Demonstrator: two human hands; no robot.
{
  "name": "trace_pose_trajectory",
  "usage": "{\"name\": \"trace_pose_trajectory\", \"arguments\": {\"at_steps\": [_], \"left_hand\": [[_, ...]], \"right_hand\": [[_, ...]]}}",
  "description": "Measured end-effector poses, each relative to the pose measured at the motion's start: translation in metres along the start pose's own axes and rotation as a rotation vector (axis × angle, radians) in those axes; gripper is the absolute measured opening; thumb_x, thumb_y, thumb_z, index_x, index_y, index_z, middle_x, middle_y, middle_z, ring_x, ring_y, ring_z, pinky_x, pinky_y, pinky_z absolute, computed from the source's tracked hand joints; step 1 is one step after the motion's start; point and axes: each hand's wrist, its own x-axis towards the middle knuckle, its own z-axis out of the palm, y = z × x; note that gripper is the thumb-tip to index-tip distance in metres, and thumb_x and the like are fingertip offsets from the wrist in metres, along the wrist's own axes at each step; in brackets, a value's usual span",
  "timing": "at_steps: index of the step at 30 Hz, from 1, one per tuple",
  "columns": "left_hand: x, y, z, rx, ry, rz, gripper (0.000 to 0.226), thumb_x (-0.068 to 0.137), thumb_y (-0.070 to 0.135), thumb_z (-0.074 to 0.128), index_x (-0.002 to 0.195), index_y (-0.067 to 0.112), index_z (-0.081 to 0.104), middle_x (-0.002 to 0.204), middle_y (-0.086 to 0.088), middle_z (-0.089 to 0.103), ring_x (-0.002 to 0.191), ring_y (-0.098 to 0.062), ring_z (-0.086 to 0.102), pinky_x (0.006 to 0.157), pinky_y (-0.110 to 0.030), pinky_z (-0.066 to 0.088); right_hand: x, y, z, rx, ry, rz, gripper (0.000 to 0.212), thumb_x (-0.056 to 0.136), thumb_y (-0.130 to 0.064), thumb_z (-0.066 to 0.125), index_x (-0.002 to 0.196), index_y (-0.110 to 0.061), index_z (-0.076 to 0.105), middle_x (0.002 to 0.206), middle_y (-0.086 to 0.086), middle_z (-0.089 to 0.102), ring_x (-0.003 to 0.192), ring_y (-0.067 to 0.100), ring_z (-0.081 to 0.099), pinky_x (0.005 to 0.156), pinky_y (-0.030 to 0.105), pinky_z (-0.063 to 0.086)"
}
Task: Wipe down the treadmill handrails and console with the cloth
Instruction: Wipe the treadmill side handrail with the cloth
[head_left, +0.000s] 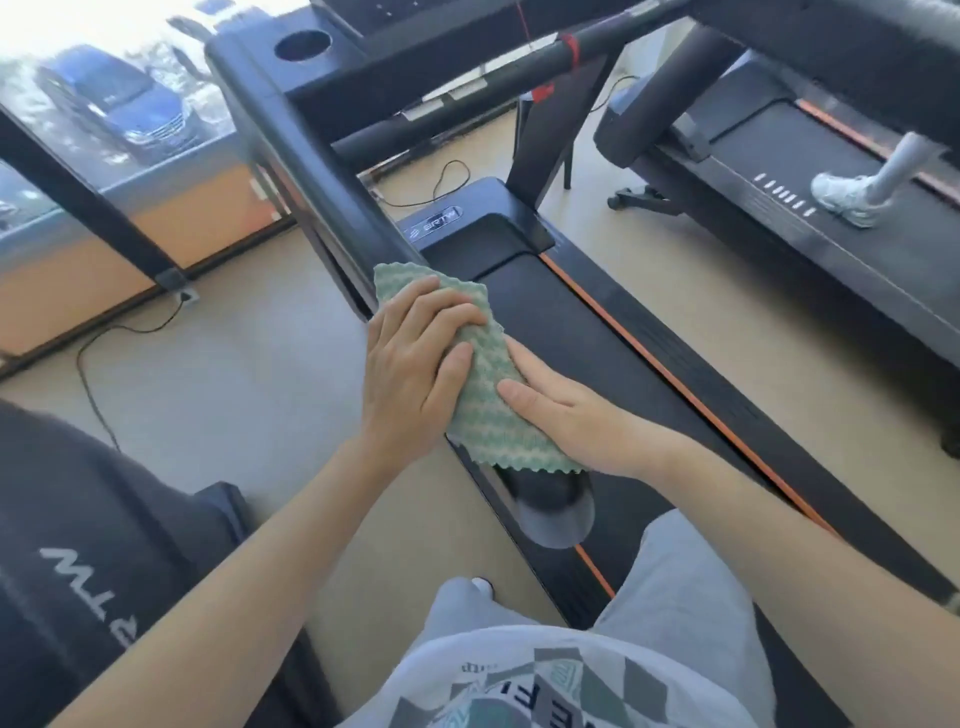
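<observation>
While the cloth (488, 400) lay draped over the near end of the left handrail (311, 171), the left hand (415, 364) curled round it and the right hand (566, 410) pressed flat on it. Loosely held, its hanging hem could slide off the rounded rail tip. Far up sat the console (343, 73); left, a cable (79, 364) crossed the floor (260, 364); right, a shoe (841, 200) stood on another treadmill (831, 249).

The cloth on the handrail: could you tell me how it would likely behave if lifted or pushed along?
Probably floppy: the cloth drapes over the handrail and its scalloped edge hangs loose. Likely light, as it bunches under the left hand. Its ridged weave should grip rather than slide, though the handrail looks smooth.
</observation>
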Motion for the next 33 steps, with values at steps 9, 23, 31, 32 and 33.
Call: {"name": "trace_pose_trajectory", "arguments": {"at_steps": [9,23,31,32,33], "left_hand": [[-0.049,0.096,0.014,-0.199,-0.063,-0.585,0.046,0.106,0.014,0.038,0.152,0.010,0.042,0.170,-0.004,0.017,0.159,-0.016,-0.001,0.130,-0.040,0.003],[-0.057,0.169,0.021,-0.468,0.066,-1.351,0.093,0.092,0.069,0.053,0.162,0.035,0.003,0.163,0.004,0.037,0.146,-0.015,0.042,0.121,-0.049,0.036],[-0.028,0.132,0.015,-0.504,0.157,-1.446,0.086,0.087,0.063,0.059,0.159,0.026,0.033,0.141,0.008,0.062,0.129,-0.010,0.060,0.111,-0.047,0.048],[-0.022,0.122,0.014,-0.507,0.149,-1.453,0.084,0.087,0.064,0.060,0.158,0.027,0.035,0.140,0.009,0.063,0.128,-0.011,0.061,0.110,-0.048,0.048],[-0.016,0.112,0.012,-0.498,0.140,-1.447,0.081,0.087,0.065,0.060,0.156,0.029,0.037,0.138,0.009,0.065,0.126,-0.012,0.062,0.109,-0.049,0.050]], "right_hand": [[-0.054,0.009,-0.012,-0.085,-0.128,0.023,0.065,0.104,-0.046,0.039,0.161,-0.033,0.011,0.164,-0.017,0.021,0.150,-0.001,0.020,0.125,0.040,0.021],[-0.054,-0.040,-0.063,-0.196,-0.239,0.158,0.057,0.097,-0.007,0.062,0.150,-0.017,0.046,0.141,-0.010,0.056,0.123,0.005,0.057,0.110,0.028,0.045],[-0.001,-0.063,-0.052,-0.078,-0.247,0.205,0.062,0.101,-0.013,0.056,0.154,-0.036,0.036,0.162,-0.011,0.032,0.137,-0.001,0.043,0.113,0.020,0.039],[0.010,-0.067,-0.052,-0.101,-0.249,0.196,0.062,0.101,-0.012,0.055,0.155,-0.035,0.035,0.163,-0.009,0.028,0.141,0.001,0.039,0.116,0.024,0.037],[0.022,-0.072,-0.052,-0.116,-0.257,0.192,0.063,0.101,-0.010,0.055,0.156,-0.033,0.033,0.164,-0.008,0.026,0.143,0.002,0.036,0.117,0.026,0.035]]}}
